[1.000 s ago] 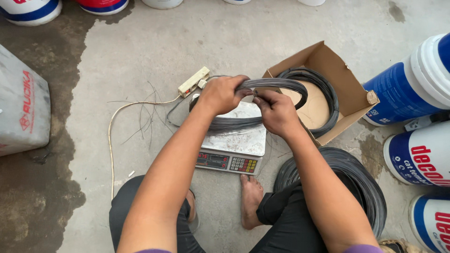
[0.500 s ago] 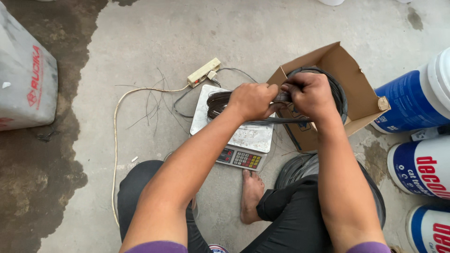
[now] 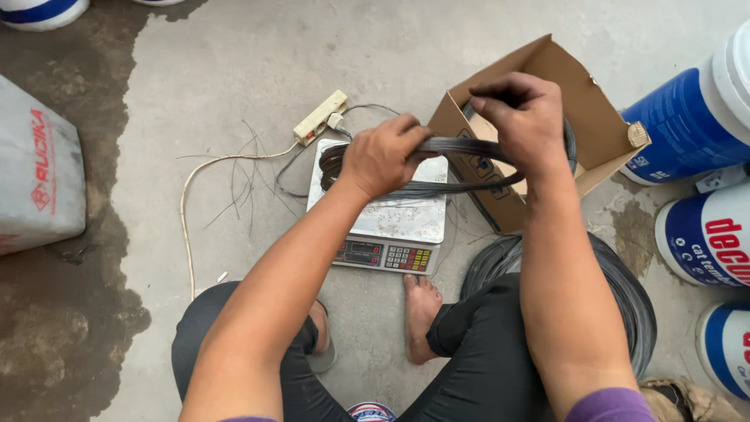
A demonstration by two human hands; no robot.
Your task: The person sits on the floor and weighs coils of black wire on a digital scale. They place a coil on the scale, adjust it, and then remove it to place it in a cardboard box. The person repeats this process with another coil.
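My left hand (image 3: 380,156) grips a coil of dark wire (image 3: 445,146) that hangs just above the steel pan of an electronic scale (image 3: 406,219). My right hand (image 3: 525,117) is closed on the coil's right side, over the open cardboard box (image 3: 547,66). The box stands tipped on its side to the right of the scale, and more dark wire shows inside it behind my right hand. The coil stretches between both hands, its left end looping over the scale's back edge.
A large roll of dark wire (image 3: 633,293) lies by my right leg. A beige power strip (image 3: 320,117) with cords lies behind the scale. Blue and white paint buckets (image 3: 687,125) stand at the right, a grey sack (image 3: 35,172) at the left. Wet patches darken the concrete floor.
Both hands have shifted the wire coil to the right, from above the scale toward the cardboard box. My right hand now sits higher over the box opening.
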